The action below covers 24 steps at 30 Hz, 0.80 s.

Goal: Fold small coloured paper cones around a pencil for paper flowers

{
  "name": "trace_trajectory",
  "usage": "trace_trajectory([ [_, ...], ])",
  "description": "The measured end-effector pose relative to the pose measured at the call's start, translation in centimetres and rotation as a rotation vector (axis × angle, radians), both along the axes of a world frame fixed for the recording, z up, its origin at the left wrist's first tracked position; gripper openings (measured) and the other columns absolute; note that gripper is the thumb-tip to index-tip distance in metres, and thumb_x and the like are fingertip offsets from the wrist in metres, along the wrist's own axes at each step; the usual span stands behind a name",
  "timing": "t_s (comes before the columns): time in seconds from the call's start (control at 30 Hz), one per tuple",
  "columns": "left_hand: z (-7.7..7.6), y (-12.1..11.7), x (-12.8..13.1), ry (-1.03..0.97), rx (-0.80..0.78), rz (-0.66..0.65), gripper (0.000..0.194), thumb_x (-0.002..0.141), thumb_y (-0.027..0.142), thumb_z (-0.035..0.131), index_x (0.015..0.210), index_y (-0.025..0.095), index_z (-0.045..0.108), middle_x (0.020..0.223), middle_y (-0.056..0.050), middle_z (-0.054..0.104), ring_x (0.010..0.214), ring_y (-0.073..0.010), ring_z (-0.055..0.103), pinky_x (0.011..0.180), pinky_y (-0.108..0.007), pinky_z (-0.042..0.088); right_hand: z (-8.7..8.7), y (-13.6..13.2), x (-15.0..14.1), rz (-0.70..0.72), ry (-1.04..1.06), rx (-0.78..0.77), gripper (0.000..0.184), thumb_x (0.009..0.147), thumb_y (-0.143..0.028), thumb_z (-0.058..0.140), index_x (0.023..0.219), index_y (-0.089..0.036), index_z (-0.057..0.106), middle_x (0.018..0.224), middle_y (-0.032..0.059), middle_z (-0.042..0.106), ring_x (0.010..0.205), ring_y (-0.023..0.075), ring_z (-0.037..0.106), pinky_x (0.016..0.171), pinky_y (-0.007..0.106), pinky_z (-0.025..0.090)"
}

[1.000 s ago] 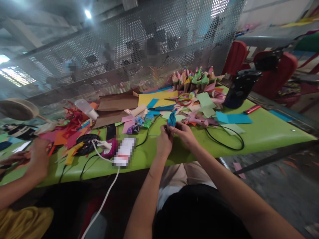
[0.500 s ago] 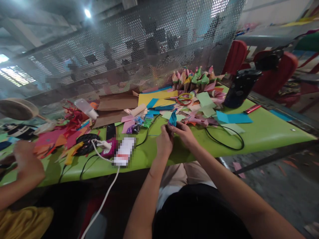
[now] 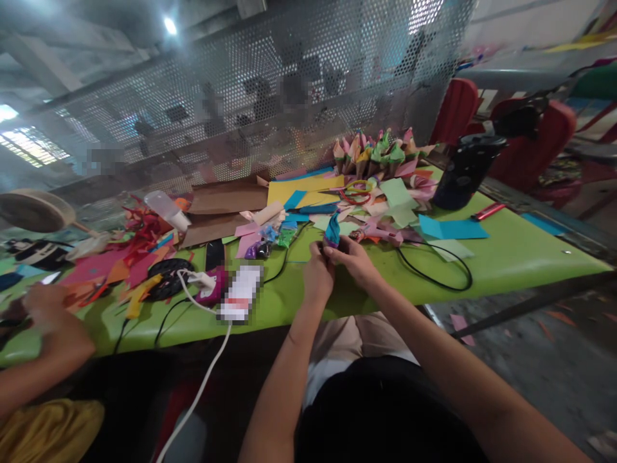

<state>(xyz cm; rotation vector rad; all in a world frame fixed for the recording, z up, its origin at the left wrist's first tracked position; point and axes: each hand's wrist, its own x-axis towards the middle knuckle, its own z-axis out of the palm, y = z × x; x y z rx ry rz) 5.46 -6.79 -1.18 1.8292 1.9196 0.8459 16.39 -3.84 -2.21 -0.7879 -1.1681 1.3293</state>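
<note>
Between my two hands stands a small blue twisted paper piece [image 3: 332,229] with purple at its lower part, its pointed tip upward. My left hand [image 3: 319,273] is closed around its base. The fingers of my right hand [image 3: 354,257] pinch it from the other side. The lowest part of the piece is hidden by my fingers. Just beyond lie pale green paper and a pink glue gun [image 3: 378,231] with a black cord [image 3: 434,283].
A row of paper cones [image 3: 369,154] stands at the back by the perforated metal screen [image 3: 250,122]. A black tumbler [image 3: 467,170] is at right. Phone [image 3: 241,292], purple power strip [image 3: 212,287] and yellow glue gun [image 3: 142,296] lie left. A co-worker's hand [image 3: 48,308] is far left.
The blue paper piece has turned and shifted slightly left in my hands, more upright now. My right fingers have shifted on it. The co-worker's arm at left has moved a little.
</note>
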Motion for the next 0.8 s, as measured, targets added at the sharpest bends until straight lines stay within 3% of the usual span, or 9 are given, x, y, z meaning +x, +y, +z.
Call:
trace_trajectory([
  [0.13, -0.27, 0.09, -0.38, -0.118, 0.061, 0.002, 0.029, 0.096, 0.023, 0.054, 0.125, 0.018, 0.048, 0.107, -0.015, 0.076, 0.097, -0.0279, 0.074, 0.077, -0.034, 0.052, 0.02, -0.03, 0.11, 0.006, 0.001, 0.006, 0.044, 0.065, -0.054, 0.085, 0.093, -0.023, 0.072, 0.09, 0.0024, 0.073, 0.089, 0.0226, 0.064, 0.084, 0.034, 0.049],
  [0.33, -0.54, 0.16, -0.43, -0.233, 0.083, -0.001, 0.025, 0.097, 0.029, 0.057, 0.118, 0.02, 0.047, 0.109, -0.015, 0.074, 0.1, -0.026, 0.074, 0.079, -0.032, 0.052, -0.35, 0.21, 0.19, -0.028, -0.024, 0.025, 0.039, 0.068, -0.057, 0.082, 0.087, -0.024, 0.073, 0.086, 0.0015, 0.072, 0.085, 0.0217, 0.062, 0.08, 0.034, 0.049],
  [0.57, -0.53, 0.72, -0.62, -0.527, 0.041, -0.063, 0.016, 0.098, 0.028, 0.056, 0.108, 0.021, 0.046, 0.097, -0.007, 0.072, 0.087, -0.0186, 0.071, 0.076, -0.028, 0.053, -0.49, 0.39, 0.07, -0.027, -0.002, -0.013, 0.044, 0.06, -0.054, 0.088, 0.089, -0.023, 0.074, 0.092, 0.0036, 0.076, 0.088, 0.0238, 0.065, 0.082, 0.035, 0.05],
  [0.8, -0.76, 0.8, -0.79, -0.578, 0.031, -0.121, 0.013, 0.096, 0.028, 0.058, 0.1, 0.022, 0.047, 0.086, 0.001, 0.062, 0.075, -0.0145, 0.063, 0.072, -0.026, 0.051, -0.62, 0.43, 0.33, -0.079, -0.023, 0.017, 0.04, 0.065, -0.057, 0.084, 0.082, -0.023, 0.072, 0.082, 0.001, 0.072, 0.08, 0.0203, 0.061, 0.076, 0.032, 0.048],
])
